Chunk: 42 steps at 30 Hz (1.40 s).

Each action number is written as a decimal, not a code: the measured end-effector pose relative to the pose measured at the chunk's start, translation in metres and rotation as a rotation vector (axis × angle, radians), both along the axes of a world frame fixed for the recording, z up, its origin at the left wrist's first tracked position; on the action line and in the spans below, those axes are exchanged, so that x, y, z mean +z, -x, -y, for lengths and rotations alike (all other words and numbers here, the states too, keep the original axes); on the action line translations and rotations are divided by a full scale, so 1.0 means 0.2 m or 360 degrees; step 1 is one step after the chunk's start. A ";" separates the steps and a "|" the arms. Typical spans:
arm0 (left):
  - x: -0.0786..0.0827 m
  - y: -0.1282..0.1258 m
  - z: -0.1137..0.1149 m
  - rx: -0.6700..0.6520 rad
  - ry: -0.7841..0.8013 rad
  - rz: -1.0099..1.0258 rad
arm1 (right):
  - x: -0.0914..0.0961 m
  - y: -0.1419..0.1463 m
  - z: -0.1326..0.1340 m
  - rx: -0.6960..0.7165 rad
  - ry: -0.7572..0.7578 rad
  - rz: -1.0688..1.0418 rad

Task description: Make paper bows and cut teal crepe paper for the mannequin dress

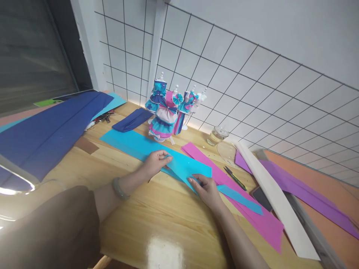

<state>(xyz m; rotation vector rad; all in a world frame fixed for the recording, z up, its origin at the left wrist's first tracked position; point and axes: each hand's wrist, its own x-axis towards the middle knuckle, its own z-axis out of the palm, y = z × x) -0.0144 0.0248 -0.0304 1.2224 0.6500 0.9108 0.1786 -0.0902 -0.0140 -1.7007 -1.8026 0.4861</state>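
Note:
Between my hands stretches a thin light-blue strip of what looks like crepe paper (pixel 179 170). My left hand (pixel 155 163) pinches its far end between thumb and fingers, with a bracelet on that wrist. The near end is gripped in my right hand (pixel 206 188), thumb against fingers. Just behind and partly beneath the strip, a wider turquoise sheet (pixel 126 142) lies flat on the wooden table (pixel 157 216). Another narrow blue strip (pixel 242 200) rests on a long pink strip (pixel 259 218), right of my right hand.
Miniature paper dresses on stands (pixel 164 116) stand at the back near the grid-patterned wall. A glass of liquid (pixel 217 135), small snips (pixel 235 178), a white strip (pixel 277 201) and purple paper (pixel 303 183) are to the right. Dark-blue sheets (pixel 56 127) cover the left side.

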 end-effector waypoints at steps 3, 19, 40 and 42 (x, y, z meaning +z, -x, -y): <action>0.00 0.00 -0.02 0.0131 0.0076 0.0034 | 0.00 -0.01 0.00 -0.0006 0.0027 -0.0028; -0.02 0.02 -0.07 0.0456 0.0036 0.0008 | 0.12 -0.19 0.04 -0.0024 0.0549 -0.0362; -0.02 0.00 -0.02 0.0036 -0.0104 -0.0144 | -0.16 -0.73 -0.03 -0.0657 -0.0161 0.0729; -0.03 0.00 -0.02 0.0046 -0.0103 -0.0127 | -0.17 -0.72 -0.04 -0.0637 -0.0170 0.0756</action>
